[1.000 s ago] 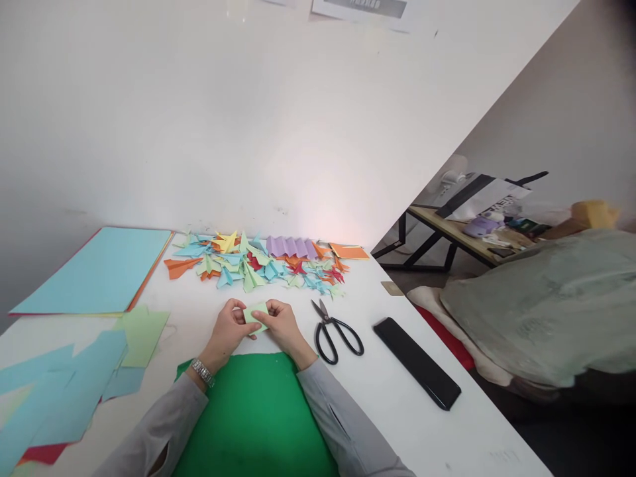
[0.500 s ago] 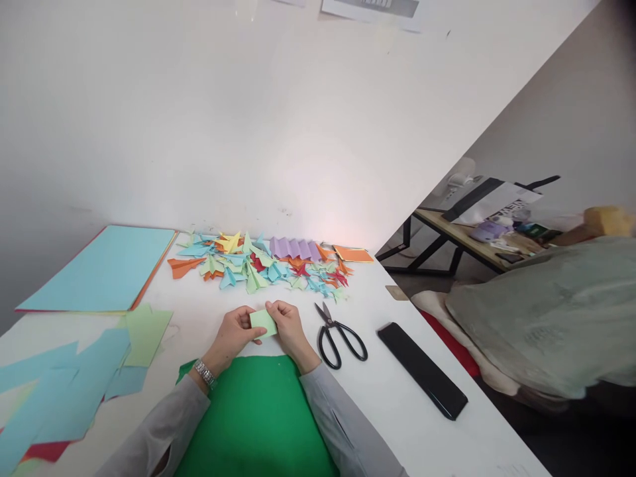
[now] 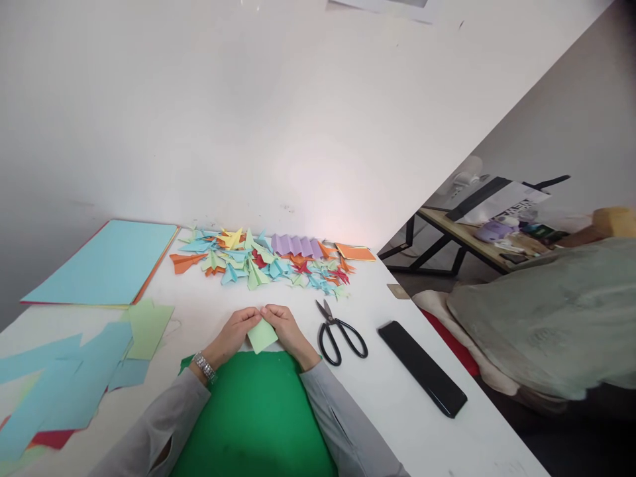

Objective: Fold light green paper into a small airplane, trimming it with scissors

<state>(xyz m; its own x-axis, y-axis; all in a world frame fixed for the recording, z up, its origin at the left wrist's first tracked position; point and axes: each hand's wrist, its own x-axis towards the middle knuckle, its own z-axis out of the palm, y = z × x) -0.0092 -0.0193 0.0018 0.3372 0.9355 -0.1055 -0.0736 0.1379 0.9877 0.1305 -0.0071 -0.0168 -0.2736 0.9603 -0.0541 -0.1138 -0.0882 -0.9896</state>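
Observation:
A small light green paper is pinched at its far edge between both hands, above the near part of the white table. My left hand holds its upper left side, with the thumb on top. On the upper right side, my right hand grips the same paper, its fingertips close to those of the left. Black-handled scissors lie with blades parted to the right of my right hand. Beyond the hands spreads a pile of small folded paper shapes in several colours.
Large coloured sheets are stacked at back left, with loose paper pieces nearer. A purple pleated paper, orange paper and black case lie on the table. A person's sleeve is at right.
The green paper has turned so that a corner points down towards me. My left fingers have moved to its far edge, close to my right fingertips. The view has shifted slightly.

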